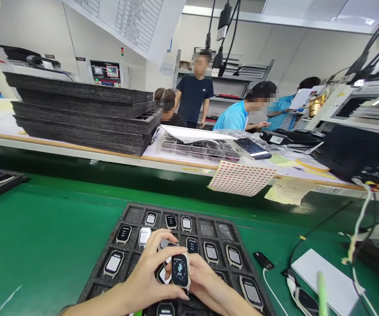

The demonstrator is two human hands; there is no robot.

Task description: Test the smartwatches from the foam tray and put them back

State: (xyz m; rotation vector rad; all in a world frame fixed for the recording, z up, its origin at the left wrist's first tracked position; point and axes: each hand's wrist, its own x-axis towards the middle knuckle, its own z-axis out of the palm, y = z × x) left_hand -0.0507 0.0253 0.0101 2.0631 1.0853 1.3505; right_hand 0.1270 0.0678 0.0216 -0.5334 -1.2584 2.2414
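A smartwatch body (180, 270) without a strap is held upright, its lit dark screen turned toward me. My left hand (151, 270) grips it from the left, thumb along the bottom edge and index finger over the top. From the right, the fingers of my right hand (205, 274) close on its side edge. Beneath both hands lies a black foam tray (97, 267) with square compartments. Several more watch bodies, such as one with a white screen (113, 262) and one with a dark screen (124, 234), rest in it. My hands and forearms hide part of the tray.
A second foam tray (3, 188) sits at the left on the green mat (51, 232). To the right are a small black device on a white cable (263, 260) and a white pad (327, 276). Stacked foam trays (84, 114) and a phone (252, 148) occupy the shelf, with people beyond.
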